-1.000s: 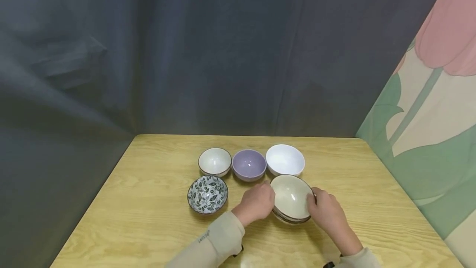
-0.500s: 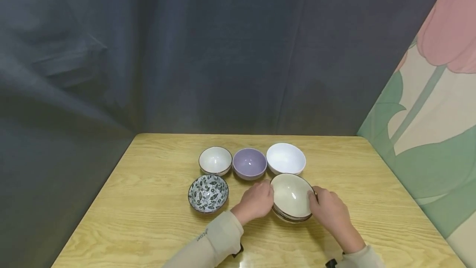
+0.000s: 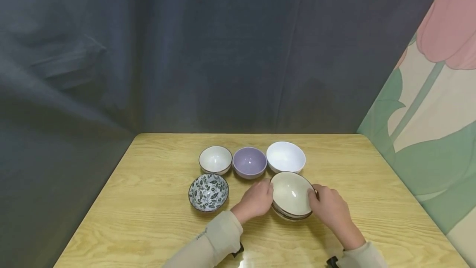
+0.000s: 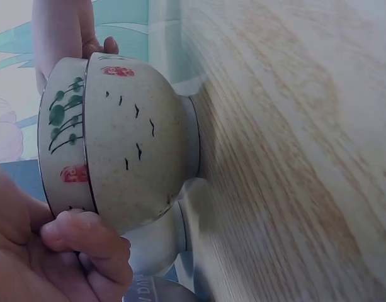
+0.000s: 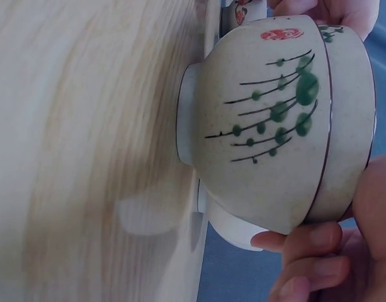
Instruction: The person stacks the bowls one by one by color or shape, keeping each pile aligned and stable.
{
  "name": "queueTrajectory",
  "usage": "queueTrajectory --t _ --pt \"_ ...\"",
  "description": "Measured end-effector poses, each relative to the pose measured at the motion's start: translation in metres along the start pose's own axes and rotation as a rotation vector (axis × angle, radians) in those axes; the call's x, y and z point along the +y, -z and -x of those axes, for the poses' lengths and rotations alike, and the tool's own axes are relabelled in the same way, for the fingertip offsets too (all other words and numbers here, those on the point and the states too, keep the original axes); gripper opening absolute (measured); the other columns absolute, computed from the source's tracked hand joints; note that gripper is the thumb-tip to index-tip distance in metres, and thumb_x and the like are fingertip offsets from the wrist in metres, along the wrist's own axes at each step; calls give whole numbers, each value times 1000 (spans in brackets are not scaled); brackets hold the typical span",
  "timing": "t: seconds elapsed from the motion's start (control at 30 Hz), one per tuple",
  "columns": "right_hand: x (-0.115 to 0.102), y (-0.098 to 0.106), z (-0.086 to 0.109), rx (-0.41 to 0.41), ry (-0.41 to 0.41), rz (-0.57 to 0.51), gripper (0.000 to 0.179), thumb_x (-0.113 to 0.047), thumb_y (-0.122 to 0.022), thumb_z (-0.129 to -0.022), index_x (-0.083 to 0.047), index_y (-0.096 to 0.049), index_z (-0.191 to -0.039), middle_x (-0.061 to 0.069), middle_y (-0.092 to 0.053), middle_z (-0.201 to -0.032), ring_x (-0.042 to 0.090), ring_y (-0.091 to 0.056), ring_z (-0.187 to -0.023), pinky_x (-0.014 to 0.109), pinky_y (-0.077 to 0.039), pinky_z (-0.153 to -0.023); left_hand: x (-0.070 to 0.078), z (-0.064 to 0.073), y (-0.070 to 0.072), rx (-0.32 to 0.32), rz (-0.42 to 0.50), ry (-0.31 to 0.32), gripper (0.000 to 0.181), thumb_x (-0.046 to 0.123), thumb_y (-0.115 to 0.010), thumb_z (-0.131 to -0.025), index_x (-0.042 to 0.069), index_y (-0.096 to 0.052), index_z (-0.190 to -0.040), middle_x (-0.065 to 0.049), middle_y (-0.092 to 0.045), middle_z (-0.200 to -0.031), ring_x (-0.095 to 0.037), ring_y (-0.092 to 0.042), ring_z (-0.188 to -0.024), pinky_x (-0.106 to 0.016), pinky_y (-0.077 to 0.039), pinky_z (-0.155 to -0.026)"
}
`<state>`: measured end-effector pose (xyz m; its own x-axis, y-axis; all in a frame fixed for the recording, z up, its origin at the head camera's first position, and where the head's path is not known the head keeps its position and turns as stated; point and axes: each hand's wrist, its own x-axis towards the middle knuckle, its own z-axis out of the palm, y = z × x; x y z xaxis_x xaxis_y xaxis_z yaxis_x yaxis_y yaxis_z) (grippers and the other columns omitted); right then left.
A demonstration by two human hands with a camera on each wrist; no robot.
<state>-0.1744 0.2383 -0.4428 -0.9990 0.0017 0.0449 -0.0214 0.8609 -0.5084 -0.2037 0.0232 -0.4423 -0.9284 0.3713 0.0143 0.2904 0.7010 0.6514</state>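
Two cream bowls with dark rims stand nested in front of me, the upper bowl sitting inside the lower bowl. Green plant drawings and red seal marks decorate their outsides. My left hand grips the left side of the pair at the rims, fingers curled beneath the edge. On the opposite side, my right hand holds them with its thumb over the upper rim and its fingers against the outer wall. The foot of the lower bowl is right at the table surface in both wrist views.
A white bowl is close behind the nested pair. To its left are a purple bowl and a dark-rimmed white bowl. A leaf-patterned bowl stands left of my left hand. A dark curtain hangs behind the wooden table.
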Motion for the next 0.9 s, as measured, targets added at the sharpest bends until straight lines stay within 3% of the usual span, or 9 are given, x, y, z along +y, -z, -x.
queueTrajectory --t 0.17,0.43,0.67,0.77,0.9 --pt "3 1 -2 -24 16 -6 39 -22 -48 -101 8 -65 -120 2 -51 -60 16 -46 -52 30 -38 -45 -1 0 1 -4 52 12 40 18 -34 -107 -5 -59 -128 -19 -67 -117 -32 -64 -113 -46 -50 -98" --pt "3 14 -17 -37 5 32 60 -49 -45 -103 3 -62 -128 4 -63 -74 17 -54 -61 33 -42 -49 0 1 1 -19 131 88 52 32 -29 -109 -2 -54 -139 -18 -61 -134 -35 -56 -126 -50 -45 -105" --pt "4 24 -51 22 68 41 57 -44 -48 -104 4 -61 -129 9 -66 -80 19 -56 -63 33 -43 -51 0 7 2 -4 115 95 53 36 -29 -109 0 -53 -139 -17 -60 -135 -34 -56 -126 -51 -44 -104" --pt "8 25 -69 40 83 31 58 -41 -48 -103 8 -56 -133 18 -67 -91 27 -61 -73 40 -48 -58 1 12 4 -18 92 109 57 39 -28 -109 -2 -48 -144 -18 -56 -141 -35 -52 -131 -52 -42 -107" --pt "16 23 -91 17 74 7 65 -41 -46 -104 12 -44 -141 33 -58 -114 44 -59 -100 55 -51 -77 3 21 7 -43 46 124 62 44 -29 -108 -1 -43 -149 -18 -54 -144 -35 -52 -132 -52 -41 -107"
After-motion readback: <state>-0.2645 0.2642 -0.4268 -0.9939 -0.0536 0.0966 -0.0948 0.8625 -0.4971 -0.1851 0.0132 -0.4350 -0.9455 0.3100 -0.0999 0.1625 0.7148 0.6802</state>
